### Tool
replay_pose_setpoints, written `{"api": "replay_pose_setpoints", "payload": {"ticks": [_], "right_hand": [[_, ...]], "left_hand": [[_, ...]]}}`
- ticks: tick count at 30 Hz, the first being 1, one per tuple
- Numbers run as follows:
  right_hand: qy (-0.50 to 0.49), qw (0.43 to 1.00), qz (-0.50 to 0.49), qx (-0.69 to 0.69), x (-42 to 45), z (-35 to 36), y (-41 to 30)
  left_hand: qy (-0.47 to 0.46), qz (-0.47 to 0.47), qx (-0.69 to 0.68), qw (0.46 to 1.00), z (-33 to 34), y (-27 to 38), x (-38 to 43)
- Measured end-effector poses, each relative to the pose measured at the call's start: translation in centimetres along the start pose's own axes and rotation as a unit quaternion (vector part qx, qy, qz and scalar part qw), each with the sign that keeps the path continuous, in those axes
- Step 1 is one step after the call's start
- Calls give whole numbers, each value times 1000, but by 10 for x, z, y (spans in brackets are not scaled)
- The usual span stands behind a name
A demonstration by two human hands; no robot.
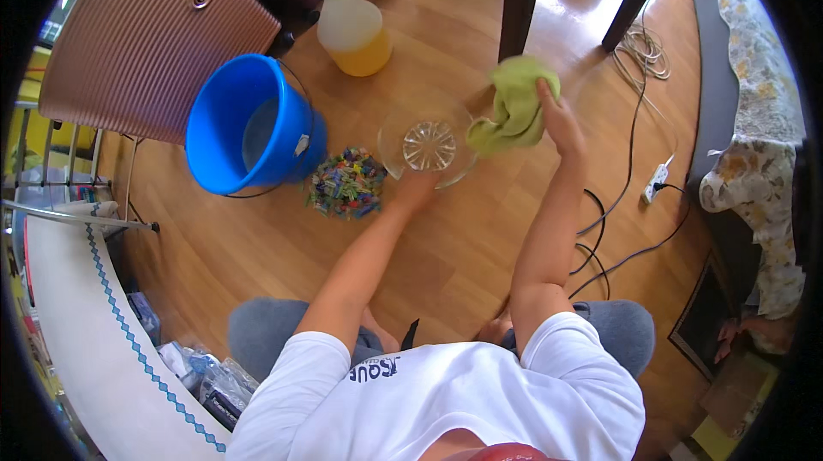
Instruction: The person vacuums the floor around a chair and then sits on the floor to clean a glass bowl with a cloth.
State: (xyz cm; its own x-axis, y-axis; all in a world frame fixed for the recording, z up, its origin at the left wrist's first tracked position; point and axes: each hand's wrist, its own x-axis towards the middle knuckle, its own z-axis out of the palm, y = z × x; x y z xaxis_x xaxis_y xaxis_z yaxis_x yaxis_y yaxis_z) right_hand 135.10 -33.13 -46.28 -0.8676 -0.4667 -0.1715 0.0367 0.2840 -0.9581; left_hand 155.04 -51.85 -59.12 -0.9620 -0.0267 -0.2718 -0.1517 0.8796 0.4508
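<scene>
A clear glass bowl [429, 146] with a ribbed, star-like base is in front of me, and my left hand [425, 189] is at its near edge, its fingers seen through or under the glass. To the right, my right hand [558, 115] grips a crumpled light green cloth [517, 110] beside the bowl. Left of the bowl, a pile of small multicoloured glass-like pieces [347, 183] lies on the wooden floor [443, 255]. A blue plastic bucket [292, 139] with a wire handle stands farther left. Behind the pile is a translucent plastic jug [355, 30] partly filled with yellow liquid.
A ribbed pink suitcase [161, 36] stands at the upper left, near a metal rack [83, 216]. Dark wooden furniture legs [519, 11] rise at the top. On the right lie cables [633, 107] and a white power strip [654, 184]. Another person's hand [726, 339] shows at the lower right.
</scene>
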Motion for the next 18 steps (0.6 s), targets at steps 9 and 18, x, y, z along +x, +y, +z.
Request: {"api": "replay_pose_setpoints", "payload": {"ticks": [9, 18], "right_hand": [[170, 985, -13, -29, -34, -15, 7], [81, 932, -321, -149, -42, 140, 54]], "left_hand": [[135, 3, -43, 990, -18, 17, 11], [145, -65, -527, 835, -72, 11, 29]]}}
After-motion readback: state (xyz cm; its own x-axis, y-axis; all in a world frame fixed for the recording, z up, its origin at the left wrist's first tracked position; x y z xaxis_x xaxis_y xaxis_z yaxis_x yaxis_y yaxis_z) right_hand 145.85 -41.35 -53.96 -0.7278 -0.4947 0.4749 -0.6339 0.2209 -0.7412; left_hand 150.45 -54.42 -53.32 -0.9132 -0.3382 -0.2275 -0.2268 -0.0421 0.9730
